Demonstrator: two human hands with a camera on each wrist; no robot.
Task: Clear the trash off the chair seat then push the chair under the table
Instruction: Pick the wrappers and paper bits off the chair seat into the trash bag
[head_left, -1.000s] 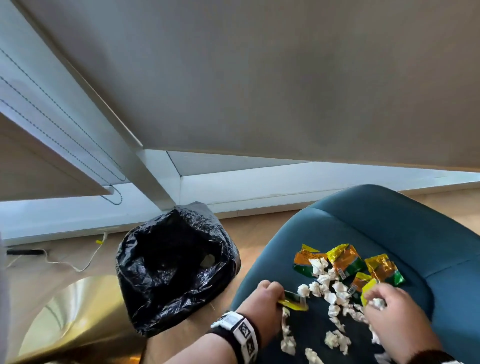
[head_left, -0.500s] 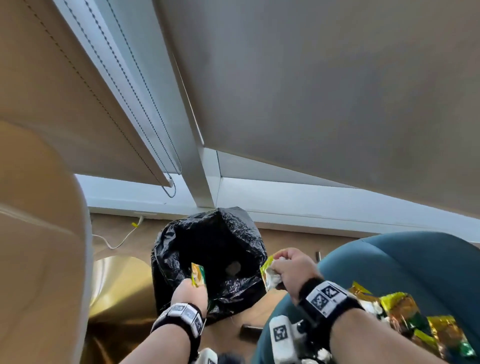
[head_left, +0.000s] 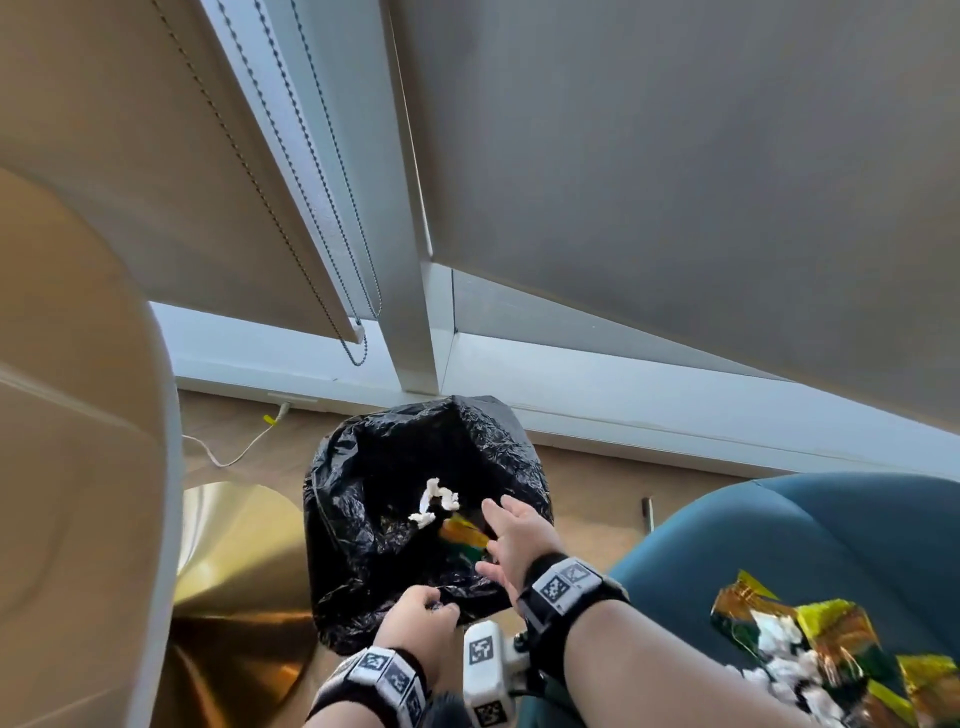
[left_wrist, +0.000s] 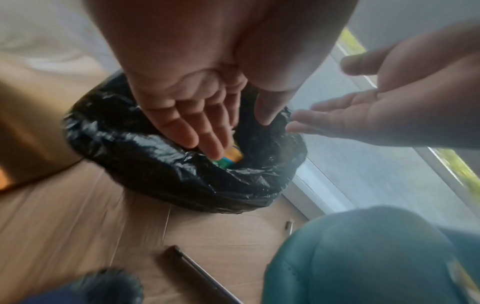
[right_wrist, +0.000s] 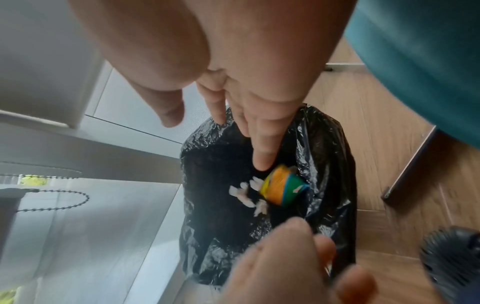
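Mid-drop over the black bin bag (head_left: 363, 519), the right hand (head_left: 511, 535) spreads empty above a falling wrapper (right_wrist: 283, 189), the left hand (head_left: 418, 621) looks loosely curled and empty; next, more trash (head_left: 810, 654) needs gathering from the chair seat (head_left: 779, 540), near right.

Open bag mouth (head_left: 395, 467) beside chair (head_left: 779, 545)
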